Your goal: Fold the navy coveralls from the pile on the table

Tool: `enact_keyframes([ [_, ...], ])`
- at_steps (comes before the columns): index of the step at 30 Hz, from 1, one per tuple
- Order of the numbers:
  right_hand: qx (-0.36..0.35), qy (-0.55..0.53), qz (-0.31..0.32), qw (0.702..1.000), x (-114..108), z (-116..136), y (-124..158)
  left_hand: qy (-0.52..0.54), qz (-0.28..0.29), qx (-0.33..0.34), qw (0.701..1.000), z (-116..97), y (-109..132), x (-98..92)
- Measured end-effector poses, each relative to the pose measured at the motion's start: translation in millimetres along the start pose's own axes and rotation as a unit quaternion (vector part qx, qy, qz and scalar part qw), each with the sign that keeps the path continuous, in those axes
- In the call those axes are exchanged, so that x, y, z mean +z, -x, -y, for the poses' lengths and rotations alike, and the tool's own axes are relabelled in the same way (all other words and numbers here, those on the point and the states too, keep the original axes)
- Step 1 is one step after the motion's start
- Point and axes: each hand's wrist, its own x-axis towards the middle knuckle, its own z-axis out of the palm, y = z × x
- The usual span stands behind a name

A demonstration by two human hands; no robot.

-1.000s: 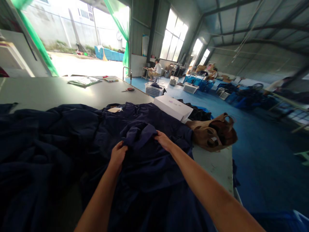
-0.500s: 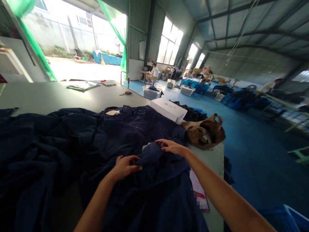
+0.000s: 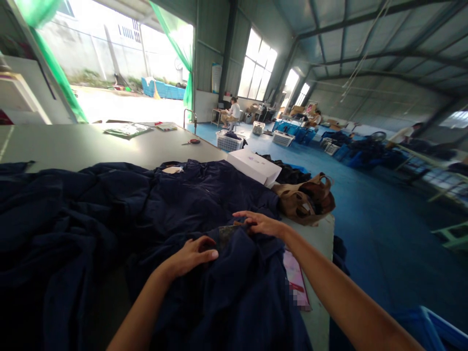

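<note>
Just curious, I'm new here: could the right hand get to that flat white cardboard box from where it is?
Probably yes: the right hand rests on dark blue cloth, and only low cloth lies before the flat white cardboard box.

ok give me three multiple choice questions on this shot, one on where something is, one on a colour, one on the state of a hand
1. Where is the white box?
A. on the floor
B. on the table, beyond the dark cloth
C. in a basket

2. What colour is the cloth under the hands?
A. dark navy blue
B. red
C. yellow

3. How is the left hand placed?
A. raised in the air
B. holding scissors
C. resting on the cloth

Answers: 1 B, the box sits on the table's far edge behind the fabric. 2 A, the whole heap is dark navy. 3 C, its fingers lie on the fabric, near the right hand.
</note>
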Motion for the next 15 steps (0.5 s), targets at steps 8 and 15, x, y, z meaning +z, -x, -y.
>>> enact_keyframes([
  [8, 0.02, 0.025, 0.087, 0.996, 15.1, -6.3, 4.7, -0.133, 0.021, -0.027, 0.991, 5.9, 4.4, 17.9],
  [15, 0.033, 0.258, 0.022, 0.965, 20.4, -0.8, 15.8, -0.122, -0.032, -0.043, 0.991, 8.5, 17.2, 21.7],
])
